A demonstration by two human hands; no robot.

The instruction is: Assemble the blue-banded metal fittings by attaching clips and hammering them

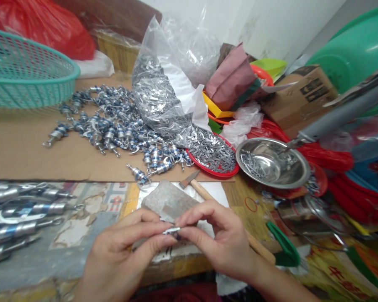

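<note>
My left hand (122,251) and my right hand (217,241) meet at the near edge of the table, fingers pinched together on a small silver metal part (171,230). Just behind them lies a grey metal block (166,199). A hammer (204,195) with a wooden handle runs under my right hand. Further back, a pile of blue and silver assembled pieces (113,126) is spread over brown cardboard (19,147).
A clear plastic bag (164,92) of silver parts spills onto a red tray (212,153). A steel bowl (272,163) stands to the right. A teal basket (25,71) sits back left. More assembled pieces (15,222) lie near left. Boxes, bags and a green basin crowd the right.
</note>
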